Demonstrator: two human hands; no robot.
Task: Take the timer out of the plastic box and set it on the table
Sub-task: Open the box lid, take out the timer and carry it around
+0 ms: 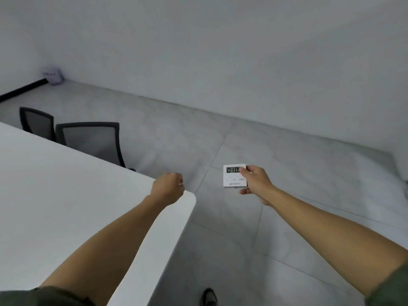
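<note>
My right hand point(256, 183) grips a small white square timer point(233, 176) by its right edge, thumb on its face. The dark display with digits faces me. The timer hangs in the air above the floor, to the right of the white table point(66, 195). My left hand point(169, 187) is curled into a loose fist over the table's rounded far corner and holds nothing that I can see. No plastic box is in view.
Two dark mesh-backed chairs point(88, 141) stand behind the table's far edge. Grey tiled floor point(287, 228) spreads to the right, bounded by pale walls. A small pale object point(54, 76) sits in the far corner. A shoe tip point(208, 297) shows at the bottom.
</note>
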